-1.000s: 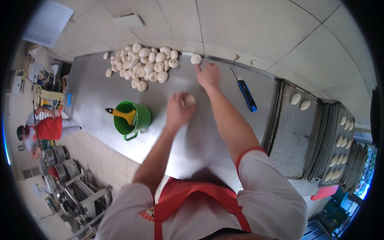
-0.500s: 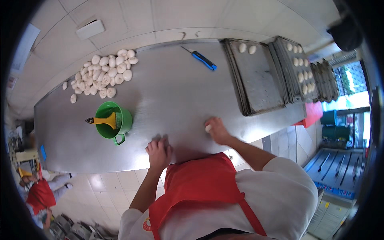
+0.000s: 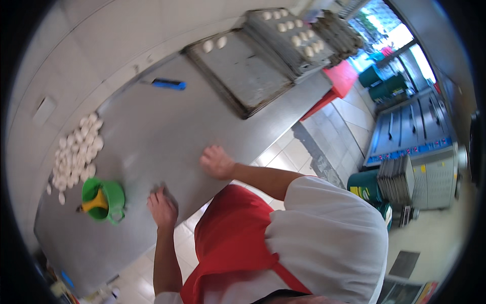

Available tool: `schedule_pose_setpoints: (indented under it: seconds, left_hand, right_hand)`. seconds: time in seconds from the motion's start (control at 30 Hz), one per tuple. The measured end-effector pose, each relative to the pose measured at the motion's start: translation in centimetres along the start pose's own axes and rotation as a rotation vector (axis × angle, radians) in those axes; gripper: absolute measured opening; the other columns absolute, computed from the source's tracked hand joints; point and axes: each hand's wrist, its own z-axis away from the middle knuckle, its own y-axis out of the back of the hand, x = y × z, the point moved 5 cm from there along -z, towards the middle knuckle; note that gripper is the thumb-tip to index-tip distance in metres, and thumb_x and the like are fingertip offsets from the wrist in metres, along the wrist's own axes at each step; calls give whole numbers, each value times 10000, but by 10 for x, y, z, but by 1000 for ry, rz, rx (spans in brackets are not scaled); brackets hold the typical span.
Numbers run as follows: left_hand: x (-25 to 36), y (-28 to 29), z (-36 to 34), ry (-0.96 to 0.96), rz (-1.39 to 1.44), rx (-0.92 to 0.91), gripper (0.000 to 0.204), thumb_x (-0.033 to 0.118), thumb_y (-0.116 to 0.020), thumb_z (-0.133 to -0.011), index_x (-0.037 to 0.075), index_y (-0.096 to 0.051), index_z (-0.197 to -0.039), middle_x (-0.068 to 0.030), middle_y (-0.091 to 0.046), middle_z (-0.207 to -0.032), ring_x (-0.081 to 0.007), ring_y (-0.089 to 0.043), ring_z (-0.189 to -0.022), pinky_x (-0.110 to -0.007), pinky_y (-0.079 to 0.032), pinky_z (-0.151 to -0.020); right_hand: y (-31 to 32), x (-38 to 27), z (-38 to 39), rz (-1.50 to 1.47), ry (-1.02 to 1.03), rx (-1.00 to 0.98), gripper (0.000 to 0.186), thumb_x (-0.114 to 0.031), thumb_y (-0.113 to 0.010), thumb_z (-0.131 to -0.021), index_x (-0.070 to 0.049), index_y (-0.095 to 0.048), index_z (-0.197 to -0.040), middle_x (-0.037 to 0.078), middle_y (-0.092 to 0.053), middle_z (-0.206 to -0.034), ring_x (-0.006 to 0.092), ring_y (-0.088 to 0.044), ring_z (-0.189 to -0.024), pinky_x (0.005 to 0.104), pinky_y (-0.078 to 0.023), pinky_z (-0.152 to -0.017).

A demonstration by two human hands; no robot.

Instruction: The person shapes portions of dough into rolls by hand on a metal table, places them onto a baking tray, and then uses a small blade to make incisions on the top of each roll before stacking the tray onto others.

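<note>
My left hand [image 3: 163, 207] rests on the metal table near its front edge, palm down, with bent fingers apart and nothing visible in them. To its right, my right hand [image 3: 217, 162] is curled down against the tabletop. A small white dough piece showed at its thumb side earlier; the hand now covers that spot, slightly blurred. Left of my left hand stands a green plastic mug [image 3: 116, 195] with a yellow-handled brush [image 3: 97, 201] lying in it. Beyond the mug, white round dough pieces [image 3: 76, 152] are heaped at the table's far left.
A blue-handled knife or scraper [image 3: 169, 84] lies near the wall. Stacked baking trays [image 3: 253, 78] hold two dough pieces; another tray stack [image 3: 276, 43] behind carries several more. A red stool-like object [image 3: 340, 80] stands by the table's right end, a deck oven [image 3: 410, 124] farther right.
The view has swung to the right, so the table appears tilted and more of the oven shows. My right hand now hides the dough piece. My left hand stays on the table.
</note>
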Motion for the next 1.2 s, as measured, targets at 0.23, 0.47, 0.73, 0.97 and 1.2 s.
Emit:
schedule_pose_setpoints:
  seconds: [0.23, 0.47, 0.73, 0.97, 1.2]
  left_hand:
    - [31, -15, -122, -90, 4, 17, 367, 56, -579, -950, 28, -628, -1313, -226, -628, -1234, -437, -589, -1150, -561, -463, -1012]
    - [37, -7, -60, -40, -68, 37, 396, 111, -591, -984, 46, -623, -1373, -226, -629, -1252, -440, -589, -1184, -545, -483, -1022]
    - [12, -20, -107, -122, 15, 172, 249, 193, -673, -917, 80, -669, -1138, -164, -684, -1024, -403, -649, -1028, -551, -520, -879]
    - [34, 5, -110, -56, 10, 100, 584, 258, -608, -997, 32, -557, -1533, -195, -615, -1390, -375, -565, -1334, -491, -432, -1161]
    - [19, -33, -76, -74, -38, 16, 605, 247, -552, -1037, 30, -498, -1599, -158, -411, -1721, -391, -339, -1608, -509, -298, -1312]
  right_hand:
    - [28, 13, -76, -14, -35, 187, 193, -288, -685, -943, -111, -651, -1013, 121, -608, -1043, 331, -593, -1047, 479, -469, -919]
    - [14, 8, -5, -65, -98, 68, 269, -321, -678, -942, -104, -681, -1101, 127, -648, -1107, 354, -603, -1105, 500, -480, -956]
    - [15, 14, -70, -25, -94, 22, 142, -234, -710, -860, -124, -723, -950, 136, -691, -943, 373, -685, -939, 531, -549, -836]
    - [14, 0, -61, 63, -26, 174, 144, -155, -674, -931, -80, -661, -1054, 183, -634, -1146, 403, -600, -1076, 572, -487, -905]
    - [-7, 11, -32, -74, 140, 196, 476, -44, -633, -963, 27, -625, -1433, 238, -584, -1537, 450, -541, -1436, 539, -455, -1197]
